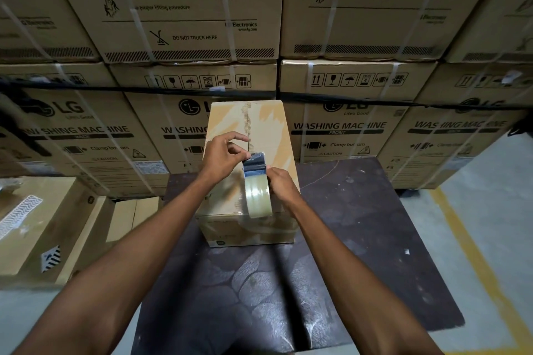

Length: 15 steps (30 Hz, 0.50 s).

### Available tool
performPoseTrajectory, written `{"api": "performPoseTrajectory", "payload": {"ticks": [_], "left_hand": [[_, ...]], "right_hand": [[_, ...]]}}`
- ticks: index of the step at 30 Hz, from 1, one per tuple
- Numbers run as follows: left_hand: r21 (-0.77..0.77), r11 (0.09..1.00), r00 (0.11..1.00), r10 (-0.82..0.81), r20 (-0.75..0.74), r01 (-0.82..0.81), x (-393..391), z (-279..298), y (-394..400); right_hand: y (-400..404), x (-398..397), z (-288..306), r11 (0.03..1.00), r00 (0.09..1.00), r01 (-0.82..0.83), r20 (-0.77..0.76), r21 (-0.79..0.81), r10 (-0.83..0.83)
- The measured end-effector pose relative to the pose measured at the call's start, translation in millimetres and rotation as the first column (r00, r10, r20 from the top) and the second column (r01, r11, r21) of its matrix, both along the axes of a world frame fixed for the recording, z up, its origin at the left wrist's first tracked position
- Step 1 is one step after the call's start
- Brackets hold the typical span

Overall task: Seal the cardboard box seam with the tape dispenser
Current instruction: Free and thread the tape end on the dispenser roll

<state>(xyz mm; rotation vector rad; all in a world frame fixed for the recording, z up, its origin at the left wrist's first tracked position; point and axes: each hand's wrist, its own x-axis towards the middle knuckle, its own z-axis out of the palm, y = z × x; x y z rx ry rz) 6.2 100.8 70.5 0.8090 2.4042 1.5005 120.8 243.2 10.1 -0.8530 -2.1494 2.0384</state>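
Nearest, two bare forearms reach out over a dark table (360, 239) whose worn top looks hard and flat, a steady base for pressing down. On it, toward the far edge, stands the box (268, 135), long side running away, its centre seam (247, 127) bare from the hands to the far end. The right hand (281, 184) is closed around the dispenser (257, 181), fingers wrapped on its right side beside the clear roll (257, 196), which hangs over the near end of the lid. The left hand (223, 157) pinches the loose tape end (255, 157) at the dispenser's head between thumb and forefinger, other fingers curled. The tape film is thin, limp and sticky, likely to fold on itself, so it is best held by its corners and kept taut. The dispenser looks light and rigid; its toothed edge is probably sharp. The box seems stiff but could dent under hard pressure. Beyond stand stacked cartons (346, 124).
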Motion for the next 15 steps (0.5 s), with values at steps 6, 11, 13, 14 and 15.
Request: {"api": "performPoseTrajectory", "payload": {"ticks": [6, 11, 13, 14, 15], "left_hand": [[0.024, 1.000, 0.999, 0.002, 0.032, -0.002, -2.9, -10.4, 9.7], [0.035, 0.999, 0.998, 0.014, 0.067, -0.017, -8.7, -19.1, 12.2], [0.046, 0.999, 0.997, 0.012, 0.079, -0.016, -9.7, -20.1, 12.9], [0.052, 0.999, 0.996, 0.010, 0.086, -0.015, -10.4, -20.6, 13.8], [0.054, 0.998, 0.996, 0.010, 0.091, -0.015, -10.7, -20.2, 14.8]], "right_hand": [[8.2, -3.8, -8.5, 0.986, 0.999, 0.039, -0.001, 0.160, -0.039], [25.2, -7.6, 17.4, 0.981, 0.987, 0.101, -0.144, 0.168, -0.077], [31.7, -12.5, 26.0, 0.974, 0.985, 0.044, -0.172, 0.222, -0.005], [34.1, -15.1, 30.0, 0.968, 0.985, 0.018, -0.169, 0.249, 0.025], [36.4, -18.2, 32.4, 0.961, 0.986, 0.000, -0.161, 0.276, 0.047]]}}
